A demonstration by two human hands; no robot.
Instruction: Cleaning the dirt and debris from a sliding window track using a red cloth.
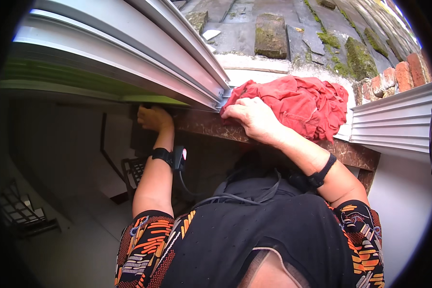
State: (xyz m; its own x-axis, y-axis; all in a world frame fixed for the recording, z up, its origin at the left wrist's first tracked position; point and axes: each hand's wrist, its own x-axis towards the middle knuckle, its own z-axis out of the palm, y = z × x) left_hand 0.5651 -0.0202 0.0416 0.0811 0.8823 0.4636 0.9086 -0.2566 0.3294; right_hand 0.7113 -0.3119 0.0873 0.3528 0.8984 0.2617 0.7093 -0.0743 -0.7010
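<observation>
A bunched red cloth [302,104] lies over the sill of an open window, beside the end of the metal window track. My right hand [255,117] grips its left end with bent fingers. Farther left, my left hand [154,118] is in shade below the window frame, at the edge of the dark brown wooden ledge [208,127]. Its fingers are curled and partly hidden, so what it touches cannot be told. Each forearm wears a black strap; the left one carries a small device with a cable.
White sliding window frames [129,46] run up the left; another ribbed frame [392,117] stands right. Outside lie roof tiles [234,39] with mossy bricks [271,36] and a row of red bricks [405,75]. Below left are dark metal racks [25,212] on the floor.
</observation>
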